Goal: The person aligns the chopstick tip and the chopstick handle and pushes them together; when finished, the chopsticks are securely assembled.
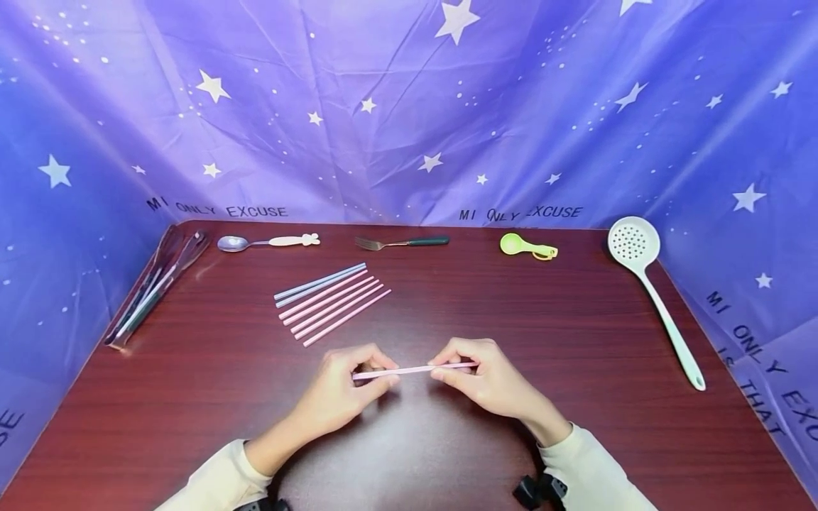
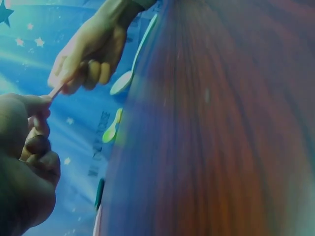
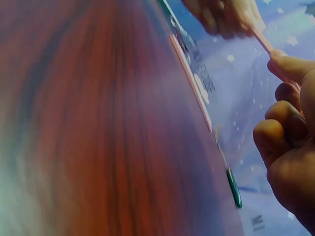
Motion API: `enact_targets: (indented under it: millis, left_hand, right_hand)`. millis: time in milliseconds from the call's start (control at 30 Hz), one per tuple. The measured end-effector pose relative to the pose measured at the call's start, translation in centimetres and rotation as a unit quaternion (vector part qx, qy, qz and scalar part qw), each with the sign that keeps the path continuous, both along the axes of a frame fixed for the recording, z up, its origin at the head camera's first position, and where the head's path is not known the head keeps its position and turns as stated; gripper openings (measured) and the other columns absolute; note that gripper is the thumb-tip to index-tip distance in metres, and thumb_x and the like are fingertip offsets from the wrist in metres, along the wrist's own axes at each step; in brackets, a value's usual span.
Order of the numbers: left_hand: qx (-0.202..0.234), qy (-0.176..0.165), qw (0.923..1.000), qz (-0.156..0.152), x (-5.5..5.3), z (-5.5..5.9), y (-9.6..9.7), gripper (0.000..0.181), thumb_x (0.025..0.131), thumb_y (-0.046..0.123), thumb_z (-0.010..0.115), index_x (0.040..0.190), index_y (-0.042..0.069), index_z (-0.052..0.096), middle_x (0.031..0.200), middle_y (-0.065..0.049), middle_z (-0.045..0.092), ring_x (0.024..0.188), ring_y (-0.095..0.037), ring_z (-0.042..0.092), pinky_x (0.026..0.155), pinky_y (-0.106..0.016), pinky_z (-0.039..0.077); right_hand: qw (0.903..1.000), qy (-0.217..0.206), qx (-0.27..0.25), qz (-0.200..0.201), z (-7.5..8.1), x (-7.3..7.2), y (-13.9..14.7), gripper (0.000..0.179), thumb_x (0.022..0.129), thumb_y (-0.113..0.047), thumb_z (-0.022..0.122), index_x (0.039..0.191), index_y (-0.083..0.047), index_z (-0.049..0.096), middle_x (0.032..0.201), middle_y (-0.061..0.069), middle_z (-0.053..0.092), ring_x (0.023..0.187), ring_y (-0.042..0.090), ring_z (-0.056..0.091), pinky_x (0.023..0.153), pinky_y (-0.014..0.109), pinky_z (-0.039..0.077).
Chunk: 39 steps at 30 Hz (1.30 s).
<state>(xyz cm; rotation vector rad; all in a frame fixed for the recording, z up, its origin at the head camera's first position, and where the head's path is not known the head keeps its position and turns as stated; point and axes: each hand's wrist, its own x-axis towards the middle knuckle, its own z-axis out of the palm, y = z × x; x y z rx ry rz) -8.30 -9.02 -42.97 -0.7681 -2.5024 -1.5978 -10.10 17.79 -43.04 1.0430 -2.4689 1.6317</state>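
A thin pink straw is held level between two hands above the near middle of the table. The left hand pinches its left part between thumb and fingers. On the right part, the right hand pinches it the same way. A short stretch of straw shows between the fingertips. In the left wrist view the straw bridges both hands; the right wrist view shows the straw too. Just beyond the left hand lie several pink straws side by side, with blue straws behind them.
Along the table's back lie a spoon with a white handle, a fork with a dark green handle and a green measuring spoon. A pale slotted skimmer lies at right. Clear packaging holding utensils lies at left. Starry cloth surrounds the table.
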Motion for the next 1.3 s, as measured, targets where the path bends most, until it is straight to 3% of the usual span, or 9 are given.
enact_targets:
  millis: [100,233,500,700,800,1033,1133,1300]
  left_hand:
    - [-0.019,0.015,0.9994,0.023,0.1,0.2,-1.2,0.017,0.084,0.013,0.084,0.090,0.026,0.075,0.063,0.016,0.057,0.052,0.005,0.046,0.047,-0.016,0.036]
    - [-0.029,0.044,0.9983,0.025,0.0,0.4,-2.5,0.017,0.084,0.009,0.083,0.091,0.023,0.075,0.059,0.016,0.053,0.051,0.006,0.045,0.046,-0.014,0.034]
    - [-0.071,0.066,0.9950,0.024,0.2,0.3,-4.4,0.018,0.084,0.004,0.082,0.092,0.018,0.077,0.063,0.017,0.062,0.055,0.007,0.048,0.051,-0.010,0.034]
    - [-0.082,0.091,0.9908,0.059,0.5,-0.3,-5.5,0.021,0.079,0.005,0.086,0.087,0.022,0.078,0.070,0.020,0.059,0.061,0.006,0.049,0.054,-0.010,0.037]
    - [-0.081,0.088,0.9896,0.080,0.4,-0.4,-6.0,0.021,0.078,0.006,0.088,0.086,0.024,0.078,0.071,0.019,0.059,0.061,0.005,0.049,0.054,-0.011,0.038]
    - [-0.088,0.031,0.9869,0.132,0.3,-0.5,-7.3,0.018,0.081,0.009,0.087,0.087,0.024,0.079,0.068,0.018,0.061,0.054,0.003,0.051,0.050,-0.015,0.042]
    - [-0.091,0.017,0.9844,0.149,0.1,-0.7,-7.7,0.015,0.082,0.010,0.086,0.088,0.022,0.079,0.067,0.017,0.065,0.052,0.003,0.052,0.049,-0.016,0.043]
    - [-0.106,0.041,0.9785,0.172,-0.5,-1.3,-8.3,0.015,0.081,0.008,0.086,0.088,0.021,0.082,0.072,0.014,0.070,0.057,0.004,0.052,0.054,-0.013,0.043]
  right_hand:
    - [0.9991,-0.039,0.013,-0.013,-0.1,-0.2,0.5,0.013,0.091,-0.008,0.077,0.093,-0.021,0.075,0.062,-0.004,0.050,0.052,-0.004,0.040,0.043,0.018,0.034]
    - [0.9974,-0.068,0.014,-0.016,0.1,-0.3,0.9,0.008,0.093,-0.010,0.075,0.095,-0.017,0.076,0.063,-0.001,0.054,0.046,0.003,0.047,0.041,0.021,0.039]
    - [0.9982,-0.047,0.016,-0.034,-0.7,-0.6,1.0,0.006,0.091,-0.010,0.078,0.094,-0.015,0.077,0.072,-0.003,0.066,0.059,-0.001,0.048,0.050,0.019,0.041]
    - [0.9977,-0.048,0.010,-0.046,-1.0,-1.1,1.0,0.006,0.090,-0.009,0.079,0.094,-0.013,0.077,0.064,-0.004,0.056,0.054,-0.002,0.037,0.046,0.018,0.031]
    - [0.9970,-0.061,0.006,-0.047,-1.0,-1.5,0.8,0.005,0.091,-0.008,0.077,0.096,-0.011,0.077,0.061,0.001,0.057,0.048,0.003,0.042,0.043,0.019,0.034]
    - [0.9937,-0.104,0.003,-0.041,-0.8,-4.0,-0.5,0.006,0.095,-0.010,0.073,0.100,-0.007,0.075,0.067,0.017,0.064,0.044,0.028,0.052,0.040,0.025,0.044]
    - [0.9922,-0.118,0.019,-0.034,-0.8,-5.6,-1.2,0.006,0.096,-0.013,0.073,0.101,-0.009,0.075,0.071,0.017,0.066,0.047,0.029,0.054,0.043,0.027,0.046]
    - [0.9922,-0.107,0.056,-0.032,-1.1,-8.4,-2.3,0.006,0.095,-0.014,0.074,0.100,-0.015,0.077,0.077,0.010,0.070,0.055,0.022,0.057,0.049,0.026,0.048]
